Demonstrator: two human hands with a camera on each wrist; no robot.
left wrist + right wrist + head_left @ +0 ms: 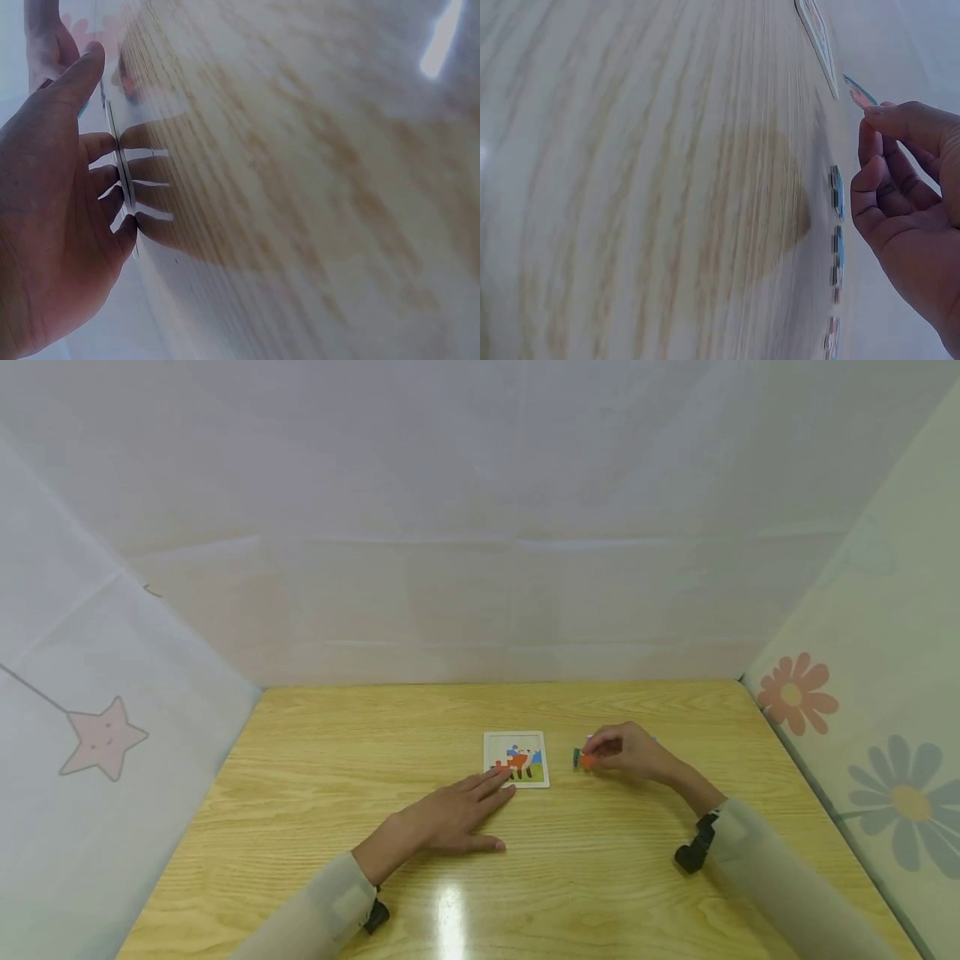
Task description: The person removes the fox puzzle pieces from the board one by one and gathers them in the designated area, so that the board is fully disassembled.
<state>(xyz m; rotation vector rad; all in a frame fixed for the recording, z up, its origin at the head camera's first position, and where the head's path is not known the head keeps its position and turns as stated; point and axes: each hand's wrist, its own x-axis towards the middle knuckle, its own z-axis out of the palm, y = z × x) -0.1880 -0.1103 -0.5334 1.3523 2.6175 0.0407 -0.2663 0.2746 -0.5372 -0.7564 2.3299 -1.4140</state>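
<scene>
From my end, the one container is a square puzzle board with a white frame (516, 742), flat on the light wood-grain desk (337, 731). It's partly filled: the flat, colourful fitted pieces (519, 762) make up part of an orange-red animal with dark legs on green ground, with blue behind it. The upper part of the tray shows plain beige.

My left hand (459, 814) has its fingers fairly straight and a bit spread, the tips over the board's near left corner and the thumb out to the side over the desk. The left wrist camera sees the board almost edge-on, so I can't really tell if they're pressing or just resting there.

My right hand (630, 752) is pinching a small orange-red puzzle piece with a green edge (587, 762) between thumb and fingertips, the other fingers curled in. That piece is just right of the board and apart from it, and the right wrist view has it up off the desk. Some loose blue-and-multicoloured puzzle pieces (837, 193) lie in a row near that hand.
</scene>
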